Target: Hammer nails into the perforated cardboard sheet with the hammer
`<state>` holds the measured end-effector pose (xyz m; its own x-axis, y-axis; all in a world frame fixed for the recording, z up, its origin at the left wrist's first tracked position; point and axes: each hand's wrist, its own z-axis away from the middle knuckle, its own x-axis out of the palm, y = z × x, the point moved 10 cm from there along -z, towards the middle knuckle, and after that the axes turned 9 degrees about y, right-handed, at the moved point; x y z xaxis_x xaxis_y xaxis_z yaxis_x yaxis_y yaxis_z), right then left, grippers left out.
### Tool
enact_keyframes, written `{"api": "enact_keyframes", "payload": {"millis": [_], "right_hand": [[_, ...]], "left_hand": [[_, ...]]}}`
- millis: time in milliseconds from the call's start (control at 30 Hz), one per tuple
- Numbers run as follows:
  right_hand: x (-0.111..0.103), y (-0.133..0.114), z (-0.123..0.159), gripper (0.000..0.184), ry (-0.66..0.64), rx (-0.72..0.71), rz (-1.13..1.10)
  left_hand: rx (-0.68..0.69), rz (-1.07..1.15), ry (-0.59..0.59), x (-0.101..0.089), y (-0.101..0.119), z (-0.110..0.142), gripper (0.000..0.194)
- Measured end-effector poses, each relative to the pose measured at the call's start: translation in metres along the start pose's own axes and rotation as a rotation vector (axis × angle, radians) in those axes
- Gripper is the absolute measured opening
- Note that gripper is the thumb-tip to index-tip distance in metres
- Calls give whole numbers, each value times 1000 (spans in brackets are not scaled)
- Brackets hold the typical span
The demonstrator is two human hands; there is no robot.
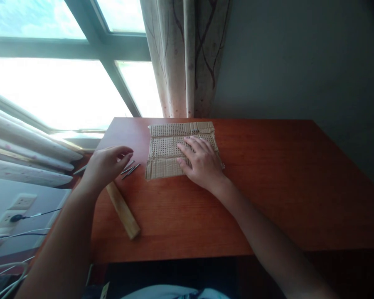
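A flat piece of corrugated cardboard (166, 146), punched with rows of small holes, lies on the wooden table. My right hand (202, 160) rests palm down on its right part, fingers spread. Near the cardboard's top edge a small dark metallic bit (195, 131) shows. My left hand (107, 164) is left of the cardboard, thumb and fingertips brought together; anything between them is too small to make out. Several thin metal nails (131, 170) lie beside it. A wooden handle (123, 211) runs toward me from below that hand, which hides its far end.
A pointed metal piece (80, 170) sticks out left of my left hand. The table (277, 178) extends to the right, its front edge close to me. Curtains (28, 145), a window and a wall socket (11, 218) with cables border the left side.
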<state>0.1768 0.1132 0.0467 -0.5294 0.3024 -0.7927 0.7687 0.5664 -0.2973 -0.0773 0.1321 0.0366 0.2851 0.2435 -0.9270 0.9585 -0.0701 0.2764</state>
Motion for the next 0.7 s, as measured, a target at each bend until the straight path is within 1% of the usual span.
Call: {"api": "enact_keyframes", "payload": {"millis": [200,300,400,433,467,500,567,600,700], "right_hand": [[1,1,0,47,9,4,-11],[0,1,0,47,15,4,-17],[0,1,0,47,13,4,-19],[1,1,0,46,14,5,-18],[1,1,0,46,16,6,-16],[0,2,1,46,17,7,-15],[0,1,1,45,21,9,-13],[0,1,0,45,24,7,-12],[-1,0,0,44,37,2,-11]], "left_hand": [[-21,88,77,-7,15,-18,32],[-11,147,119,-13,30,-28,33],[31,219,202,-25,56,-39,31],[71,257,222,-28,70,-43,29],[138,298,224,-28,86,-48,28],[209,330,219,-26,103,-52,26],[336,355,166,-15,135,-62,26],[376,345,136,-8,147,-67,26],[442,253,41,20,173,-83,28]]}}
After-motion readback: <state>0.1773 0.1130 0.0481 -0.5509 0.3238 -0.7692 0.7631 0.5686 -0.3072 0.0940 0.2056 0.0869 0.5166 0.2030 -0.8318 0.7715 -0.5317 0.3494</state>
